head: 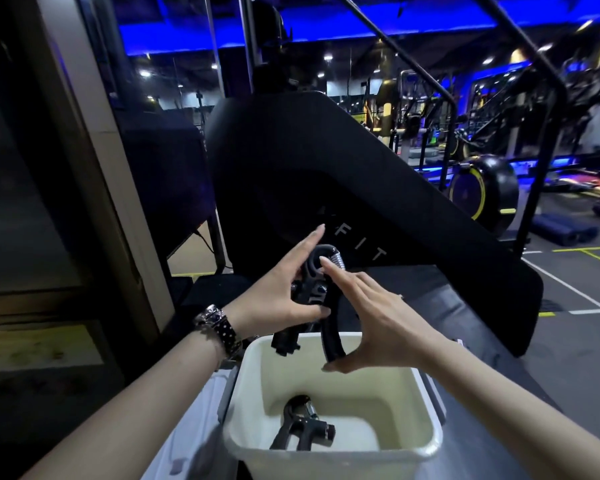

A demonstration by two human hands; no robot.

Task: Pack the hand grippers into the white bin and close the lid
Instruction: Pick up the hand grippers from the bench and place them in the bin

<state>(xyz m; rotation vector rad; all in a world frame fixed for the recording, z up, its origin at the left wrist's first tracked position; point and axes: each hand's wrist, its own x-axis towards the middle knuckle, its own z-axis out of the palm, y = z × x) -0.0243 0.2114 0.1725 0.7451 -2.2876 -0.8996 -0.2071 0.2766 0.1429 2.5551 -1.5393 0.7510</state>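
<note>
Above the far rim of the white bin (426, 448), both hands hold one black hand gripper (314, 285) in the air. Its coiled metal spring (340, 263) points up and away from the camera, and its two handles hang down toward the bin's opening. The left hand (278, 289) grips the gripper's body from the left, thumb curled under it and index finger stretched straight past the spring. The right hand (374, 317) pinches the right-hand handle between thumb and palm, its fingers lying straight along the gripper with the fingertips near the spring. The left-hand handle (286, 341) hangs free just over the bin's far rim.

A second hand gripper (303, 427) lies on the floor of the bin, toward the near wall, with its spring end pointing to the far side. The bin stands open. A pale flat panel (201, 410) lies just beside its left wall, possibly the lid, though the view is too partial to be sure. A beaded wristwatch (219, 329) sits on the left wrist. Behind the hands rises the black housing of a fitness machine (343, 174), printed with the letters "FIT".
</note>
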